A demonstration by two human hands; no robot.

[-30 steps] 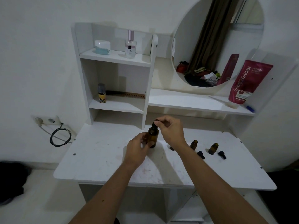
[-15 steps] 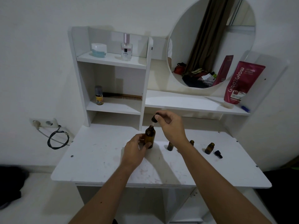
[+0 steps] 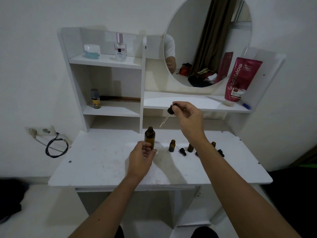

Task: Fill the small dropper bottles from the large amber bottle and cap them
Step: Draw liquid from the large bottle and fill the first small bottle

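Note:
The large amber bottle (image 3: 149,137) stands uncapped on the white table (image 3: 103,160). My left hand (image 3: 141,158) grips its lower part. My right hand (image 3: 187,117) pinches the black dropper cap (image 3: 171,109) above and right of the bottle's mouth; its glass pipette (image 3: 163,121) hangs tilted, clear of the neck. To the right stand three small amber bottles: one (image 3: 172,146) nearest, one (image 3: 190,147) partly behind my right forearm, one (image 3: 213,144) further right. Small black caps (image 3: 182,151) (image 3: 221,152) lie beside them.
A shelf unit (image 3: 109,107) holds a jar, a perfume bottle, a small spray can and a comb. A round mirror (image 3: 208,40) and a red tube (image 3: 240,79) stand at the back right. A cable (image 3: 54,148) hangs at the table's left edge.
My right hand has lifted the dropper out of the large bottle and carried it up and to the right. My left hand has stayed on the bottle.

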